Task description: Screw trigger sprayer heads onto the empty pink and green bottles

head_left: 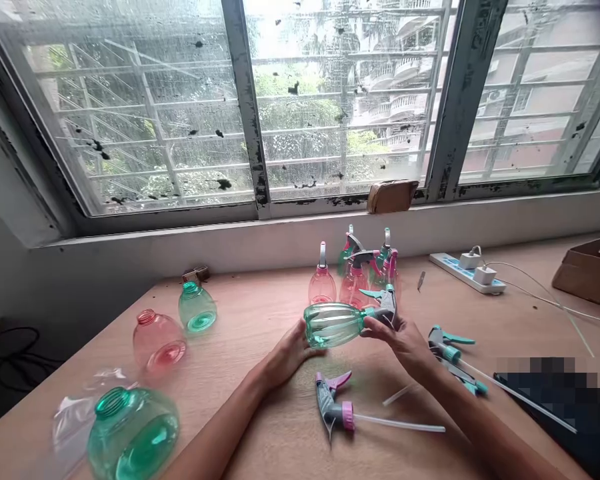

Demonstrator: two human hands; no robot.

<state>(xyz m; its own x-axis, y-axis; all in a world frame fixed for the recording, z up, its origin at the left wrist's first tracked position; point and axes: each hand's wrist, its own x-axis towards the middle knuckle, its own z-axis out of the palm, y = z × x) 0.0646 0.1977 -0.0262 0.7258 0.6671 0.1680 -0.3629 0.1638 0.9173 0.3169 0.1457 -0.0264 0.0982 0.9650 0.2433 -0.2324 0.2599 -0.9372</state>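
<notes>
A clear green spray bottle (334, 325) lies sideways in the air above the table, its grey and teal trigger head (387, 303) at the right end. My left hand (296, 343) cups the bottle's base end. Around the neck and collar, my right hand (395, 337) is closed. Below them on the table is a grey and pink spray trigger (334, 403) with a white dip tube. Right of my right forearm lie grey and teal spray triggers (445, 347), partly overlapping.
Open green bottles (134, 430) and a pink bottle (159, 340) stand at left beside a plastic bag (73, 420). Several assembled spray bottles (322, 283) stand near the wall. A power strip (467, 272) and a cardboard box (587, 270) are at right.
</notes>
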